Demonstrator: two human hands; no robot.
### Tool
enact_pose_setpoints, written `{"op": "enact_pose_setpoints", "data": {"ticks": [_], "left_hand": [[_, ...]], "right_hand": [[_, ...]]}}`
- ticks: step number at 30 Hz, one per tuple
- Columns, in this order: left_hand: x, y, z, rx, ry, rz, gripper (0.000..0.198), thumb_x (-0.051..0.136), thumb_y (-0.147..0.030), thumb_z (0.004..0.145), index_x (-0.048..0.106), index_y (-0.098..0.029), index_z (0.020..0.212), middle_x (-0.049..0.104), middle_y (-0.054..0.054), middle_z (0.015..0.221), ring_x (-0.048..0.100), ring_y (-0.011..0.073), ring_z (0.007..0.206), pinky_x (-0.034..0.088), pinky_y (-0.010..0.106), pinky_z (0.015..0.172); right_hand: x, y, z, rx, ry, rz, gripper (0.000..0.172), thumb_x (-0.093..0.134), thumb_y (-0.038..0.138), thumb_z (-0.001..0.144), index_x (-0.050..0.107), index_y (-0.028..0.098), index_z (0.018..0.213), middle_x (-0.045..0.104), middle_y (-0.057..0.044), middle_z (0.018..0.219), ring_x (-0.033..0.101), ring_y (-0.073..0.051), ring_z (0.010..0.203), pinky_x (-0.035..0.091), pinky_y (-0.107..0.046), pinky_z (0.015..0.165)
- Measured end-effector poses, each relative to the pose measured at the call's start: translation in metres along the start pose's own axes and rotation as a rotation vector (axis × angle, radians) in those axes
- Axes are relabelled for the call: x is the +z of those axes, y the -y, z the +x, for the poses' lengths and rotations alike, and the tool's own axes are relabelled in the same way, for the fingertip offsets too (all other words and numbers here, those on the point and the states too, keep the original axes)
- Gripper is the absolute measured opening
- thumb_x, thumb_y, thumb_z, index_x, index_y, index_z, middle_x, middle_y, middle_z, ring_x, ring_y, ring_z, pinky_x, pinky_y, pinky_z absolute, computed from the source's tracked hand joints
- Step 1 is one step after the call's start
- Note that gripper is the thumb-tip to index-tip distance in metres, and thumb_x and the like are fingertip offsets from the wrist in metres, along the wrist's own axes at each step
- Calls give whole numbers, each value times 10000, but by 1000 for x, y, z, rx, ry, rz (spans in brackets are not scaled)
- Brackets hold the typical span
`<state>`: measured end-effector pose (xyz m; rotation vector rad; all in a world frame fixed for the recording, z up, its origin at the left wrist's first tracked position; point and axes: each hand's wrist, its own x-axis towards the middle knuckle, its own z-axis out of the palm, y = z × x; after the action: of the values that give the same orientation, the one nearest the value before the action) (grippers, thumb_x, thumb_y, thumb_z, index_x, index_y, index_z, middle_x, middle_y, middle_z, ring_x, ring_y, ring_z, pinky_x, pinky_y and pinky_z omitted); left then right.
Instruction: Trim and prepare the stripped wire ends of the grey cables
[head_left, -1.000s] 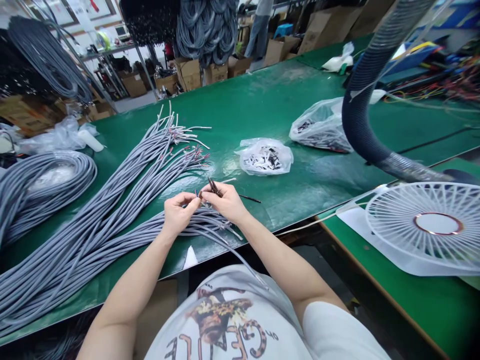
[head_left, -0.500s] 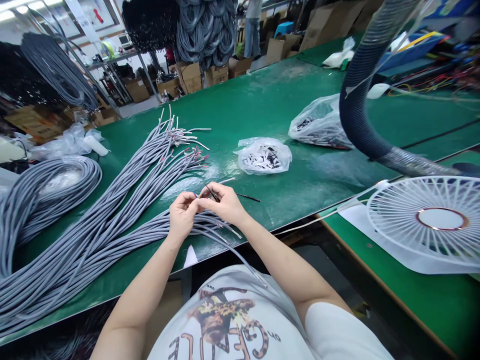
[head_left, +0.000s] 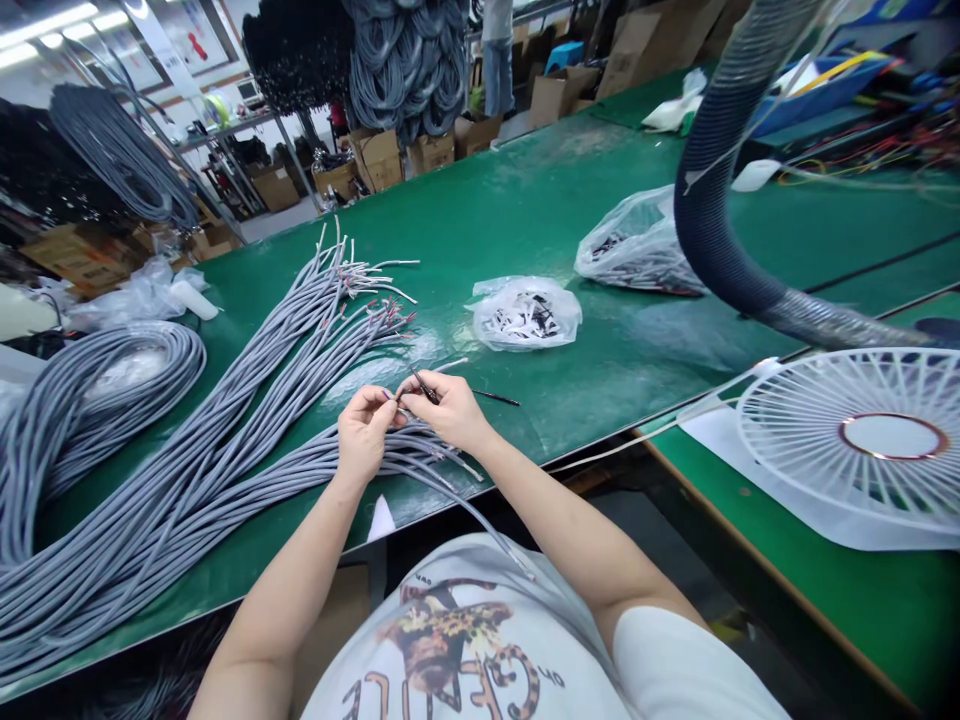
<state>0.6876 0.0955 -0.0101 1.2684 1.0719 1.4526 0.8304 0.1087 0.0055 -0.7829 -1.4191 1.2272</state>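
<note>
My left hand (head_left: 364, 425) is closed, thumb and forefinger pinching what looks like a thin wire end; its detail is too small to make out. Close against it, my right hand (head_left: 450, 408) is closed around a slim dark pointed tool (head_left: 426, 387), its kind unclear. Below both hands runs a bundle of grey cables (head_left: 300, 465), their stripped ends fanning out on the right. A thin black piece (head_left: 496, 398) lies on the table just beyond my right hand.
Two more grey cable bundles (head_left: 247, 370) and a coil (head_left: 150, 350) lie left on the green table (head_left: 420, 215). Plastic bags of small parts (head_left: 525, 315) (head_left: 637, 245) stand ahead. A ribbed hose (head_left: 709, 200) and white fan grille (head_left: 795, 450) are at right.
Both hands stay in nearly the same place. The fingers have shifted slightly, and the dark tool in my right hand now shows more, tilted upward. The view has moved a little.
</note>
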Motion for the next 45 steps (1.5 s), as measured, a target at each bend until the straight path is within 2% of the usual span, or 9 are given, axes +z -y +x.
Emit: {"op": "enact_pose_setpoints", "data": {"ticks": [7,13,18,22,28,33,36,41,45], "left_hand": [[-2,-4,-1,119,94,43,141,663,-249,731,544,-172,725,503,-11,788,535,77,571,492,235,549],[-14,-8,0,200,202,123,132,680,-284,702,617,-169,695,531,32,790,533,157,774,468,287,701],[-26,-14,3,46,263,100,334,550,-390,824,631,-138,620,543,57,779,525,160,757,444,305,722],[-25,-32,6,-89,343,160,250,705,-307,716,569,-139,589,530,5,691,511,117,683,429,262,689],[-30,-55,11,-251,413,537,270,732,-352,687,602,-143,796,607,6,785,534,107,683,421,225,624],[-43,-48,16,-365,623,309,278,708,-320,713,620,-129,895,656,25,787,578,114,671,458,238,644],[-48,-37,15,-388,561,166,407,728,-268,693,575,-131,1044,657,-7,676,588,100,597,462,231,630],[-49,-19,11,-290,398,63,586,752,-227,652,550,-134,1194,643,-36,579,584,89,523,470,206,575],[-50,-13,10,-256,349,42,417,766,-253,635,691,-109,1020,644,-10,552,568,91,476,474,203,507]], "right_hand": [[5,1,0,133,-39,235,66,600,210,675,614,148,692,528,39,550,488,-80,517,372,-197,486],[6,-2,-1,121,-13,217,49,614,192,677,607,145,670,500,44,543,456,-69,518,346,-184,477],[8,-3,-1,146,18,233,97,624,234,690,612,137,692,532,25,573,488,-86,561,365,-198,513],[9,0,-2,92,36,87,101,596,237,714,610,140,695,557,18,618,476,-86,574,380,-213,562],[9,7,-11,-28,58,-211,119,546,226,772,622,139,745,503,39,605,363,-64,518,309,-204,512],[11,13,-13,-66,96,-258,133,553,237,792,636,139,755,484,43,586,373,-65,532,315,-204,526],[12,12,-3,57,95,-68,97,590,228,737,617,140,707,533,34,609,401,-58,518,322,-196,500],[14,-3,18,451,201,371,164,682,237,603,580,144,691,481,80,475,252,-10,329,152,-176,342],[20,-17,22,577,269,513,227,724,234,549,560,145,678,392,115,391,226,-6,302,140,-166,332]]}}
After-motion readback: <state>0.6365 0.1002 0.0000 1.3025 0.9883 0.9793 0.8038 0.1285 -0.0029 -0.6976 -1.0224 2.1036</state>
